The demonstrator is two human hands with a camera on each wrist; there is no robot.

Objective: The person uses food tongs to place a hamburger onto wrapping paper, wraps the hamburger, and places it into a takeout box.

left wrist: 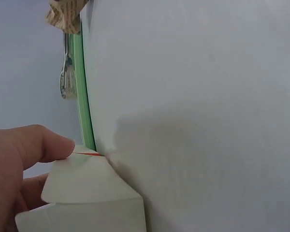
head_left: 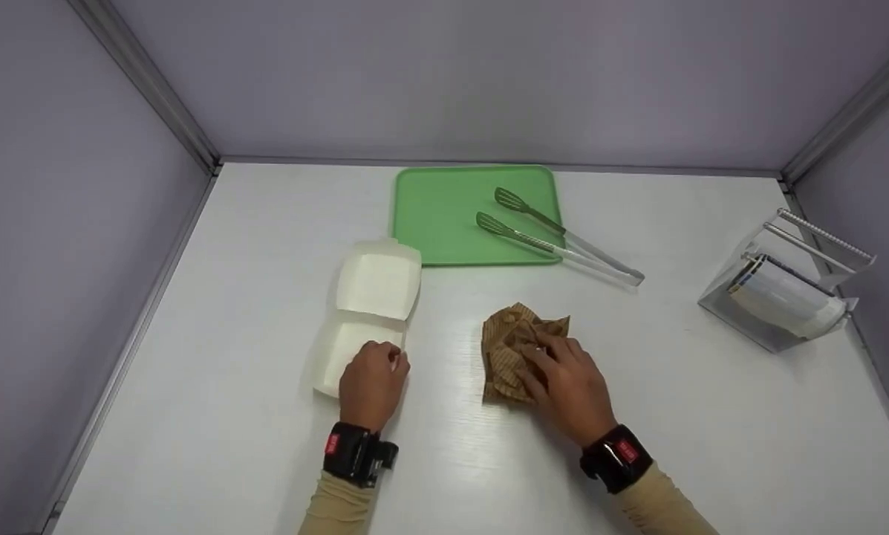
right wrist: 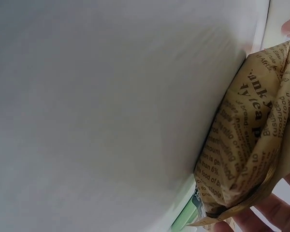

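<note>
Head view: right hand (head_left: 576, 392) grips the paper bundle (head_left: 505, 360) on the worktop (head_left: 459, 468).
Left hand (head_left: 372, 383) apparently pinches the open box (head_left: 379, 282) nearby; likely a pick-up step, calling for a gentle lift.

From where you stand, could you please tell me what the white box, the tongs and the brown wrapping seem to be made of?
White box: probably matte paperboard, given its thin edges and folds. Tongs: likely glossy metal, from their silvery shine, though a coating can't be ruled out. Brown wrapping: dull printed paper, by its creases and lettering.
</note>
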